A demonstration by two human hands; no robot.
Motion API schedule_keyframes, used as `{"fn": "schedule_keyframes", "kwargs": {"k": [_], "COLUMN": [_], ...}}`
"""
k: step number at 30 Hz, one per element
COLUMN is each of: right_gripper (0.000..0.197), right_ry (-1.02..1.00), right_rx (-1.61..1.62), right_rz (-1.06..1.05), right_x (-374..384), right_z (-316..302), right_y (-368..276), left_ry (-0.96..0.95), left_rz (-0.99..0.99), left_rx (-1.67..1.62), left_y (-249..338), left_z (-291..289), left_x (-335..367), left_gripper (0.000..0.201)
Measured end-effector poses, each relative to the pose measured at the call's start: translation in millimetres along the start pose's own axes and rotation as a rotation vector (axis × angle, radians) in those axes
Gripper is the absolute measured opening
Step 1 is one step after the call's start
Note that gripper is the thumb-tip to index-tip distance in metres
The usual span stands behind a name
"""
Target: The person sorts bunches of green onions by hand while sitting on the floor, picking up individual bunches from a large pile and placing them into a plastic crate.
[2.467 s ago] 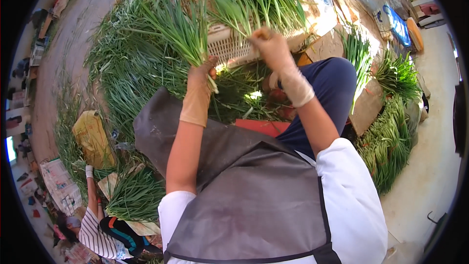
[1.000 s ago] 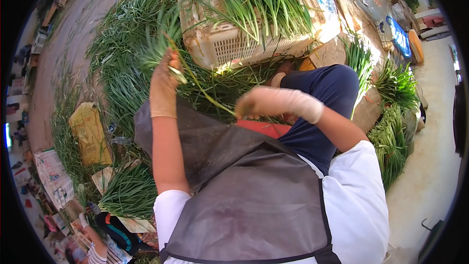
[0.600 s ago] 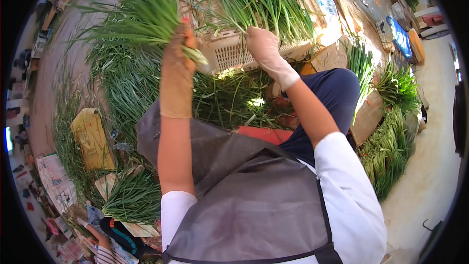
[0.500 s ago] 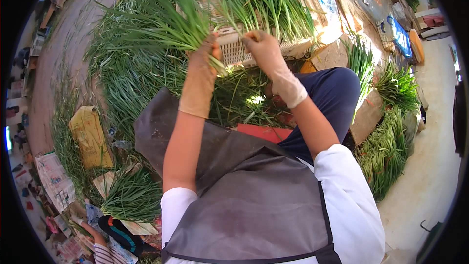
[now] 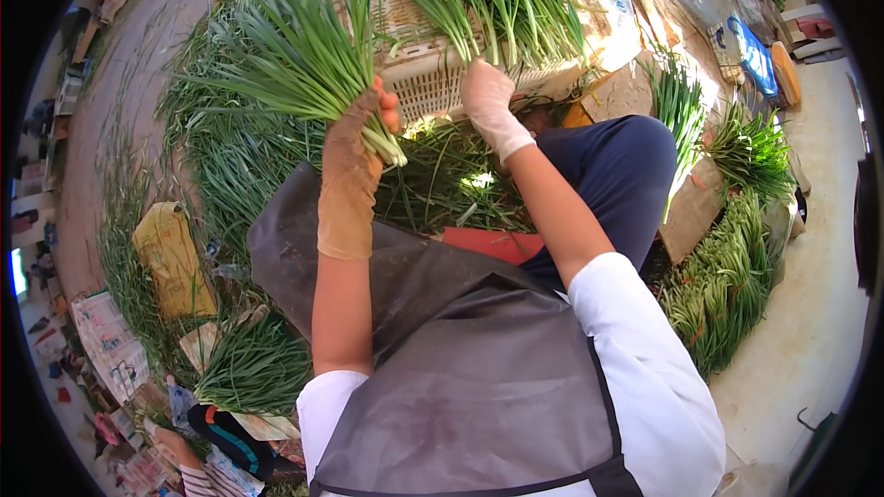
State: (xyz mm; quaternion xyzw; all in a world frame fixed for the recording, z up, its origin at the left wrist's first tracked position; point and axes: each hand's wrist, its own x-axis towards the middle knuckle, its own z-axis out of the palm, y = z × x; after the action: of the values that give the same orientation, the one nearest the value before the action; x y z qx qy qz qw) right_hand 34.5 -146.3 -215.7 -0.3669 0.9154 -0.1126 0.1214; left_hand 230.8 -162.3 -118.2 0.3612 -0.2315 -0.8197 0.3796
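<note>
My left hand (image 5: 354,133), in a dirt-stained tan glove, is closed round a bunch of green chives (image 5: 318,74). Their pale stem ends stick out below the fist, and the leaves fan up and to the left. In a pale glove, my right hand (image 5: 490,103) is closed at the near edge of a cream plastic crate (image 5: 428,97), right by the stem ends of more chives (image 5: 502,9) lying on top. Its fingertips face away, so what they pinch is hidden.
Loose chives (image 5: 249,152) are heaped left of the crate. Bundled chives (image 5: 723,294) lie at the right beside cardboard (image 5: 695,221). My bent knee (image 5: 617,161) rises near my right arm. A yellow sack (image 5: 173,258) lies at the left, and another person's arm (image 5: 180,449) shows lower left.
My left hand has come down and slightly left with its bunch. My right hand has turned from a visible fingertip pinch on a thin stalk to a fist against the crate's stems.
</note>
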Motion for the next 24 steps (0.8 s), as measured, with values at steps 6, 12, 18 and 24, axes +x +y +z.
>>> {"fn": "schedule_keyframes", "kwargs": {"k": [6, 12, 18, 24], "right_gripper": [0.026, 0.025, 0.044, 0.057], "right_ry": [-0.201, -0.033, -0.082, -0.455], "right_rx": [0.776, 0.374, 0.66, 0.217], "right_rz": [-0.053, -0.344, -0.183, -0.102], "right_x": [-17, -91, -68, -14], "right_z": [-24, -38, -44, 10], "right_y": [7, -6, -5, -8], "left_ry": [0.023, -0.008, 0.082, 0.062], "left_rz": [-0.018, -0.18, -0.193, -0.17], "left_rx": [-0.068, -0.046, -0.084, 0.009], "left_y": [-15, -55, -55, -58], "left_z": [-20, -27, -44, -28], "left_x": [27, 45, 58, 65], "left_gripper": [0.03, 0.042, 0.02, 0.025]}}
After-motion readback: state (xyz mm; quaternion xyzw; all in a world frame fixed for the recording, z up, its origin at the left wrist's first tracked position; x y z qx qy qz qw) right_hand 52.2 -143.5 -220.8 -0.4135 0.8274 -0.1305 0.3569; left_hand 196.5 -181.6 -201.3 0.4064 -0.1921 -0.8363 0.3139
